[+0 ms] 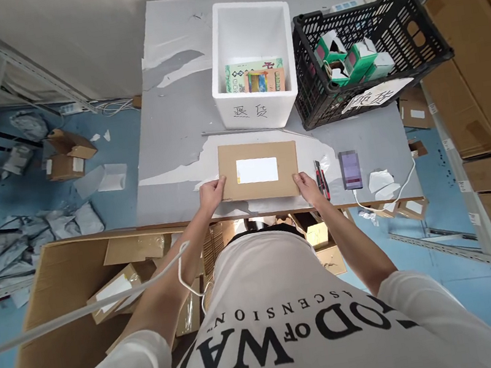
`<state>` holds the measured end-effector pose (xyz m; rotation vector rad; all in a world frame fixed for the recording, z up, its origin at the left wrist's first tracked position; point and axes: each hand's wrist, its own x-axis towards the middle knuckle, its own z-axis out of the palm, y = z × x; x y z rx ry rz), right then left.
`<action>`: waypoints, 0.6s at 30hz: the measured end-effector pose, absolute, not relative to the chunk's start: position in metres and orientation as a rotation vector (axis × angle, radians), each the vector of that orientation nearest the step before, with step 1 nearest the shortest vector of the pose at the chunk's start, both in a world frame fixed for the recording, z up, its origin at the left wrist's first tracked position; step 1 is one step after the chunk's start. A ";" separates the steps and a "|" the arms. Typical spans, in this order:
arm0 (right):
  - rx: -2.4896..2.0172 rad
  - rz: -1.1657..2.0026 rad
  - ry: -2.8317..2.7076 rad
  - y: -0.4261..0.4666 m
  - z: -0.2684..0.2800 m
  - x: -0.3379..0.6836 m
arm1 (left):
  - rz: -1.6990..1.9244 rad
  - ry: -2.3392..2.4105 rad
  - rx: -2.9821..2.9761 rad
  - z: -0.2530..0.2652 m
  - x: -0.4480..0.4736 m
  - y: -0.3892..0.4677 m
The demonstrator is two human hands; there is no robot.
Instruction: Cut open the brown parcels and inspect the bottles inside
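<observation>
A flat brown cardboard box (pixel 228 174) with a white label on top is at the front of the table, held between both hands. My left hand (pixel 212 194) grips its left edge, thumb on top. On the opposite side, my right hand (pixel 307 187) pinches the lower right corner. The undersides of the fingers are hidden. Just right of my right hand lies a red and black utility knife (pixel 322 180). Farther right is a phone (pixel 350 170) with a white cable plugged into its lower end.
Behind the box stand a white foam bin (pixel 257 110) with booklets inside and a black plastic crate (pixel 378 79) holding green boxes. Crumpled paper (pixel 381 184) lies at the table's right. A large open carton (pixel 65 337) with parcels is at lower left, and a white cord (pixel 106 305) crosses it.
</observation>
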<state>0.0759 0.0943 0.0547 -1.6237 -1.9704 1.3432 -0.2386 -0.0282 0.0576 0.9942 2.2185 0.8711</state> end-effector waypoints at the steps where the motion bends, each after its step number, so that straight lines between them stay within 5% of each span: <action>1: -1.647 1.343 -1.953 0.096 0.054 0.074 | 0.870 2.216 0.975 0.056 -0.240 -0.026; 13: -1.518 1.600 -1.488 0.086 0.014 0.087 | 1.188 1.848 0.619 0.018 -0.249 -0.045; 18: -1.549 1.535 -1.713 0.071 -0.014 0.094 | 1.031 1.791 0.769 -0.005 -0.237 -0.064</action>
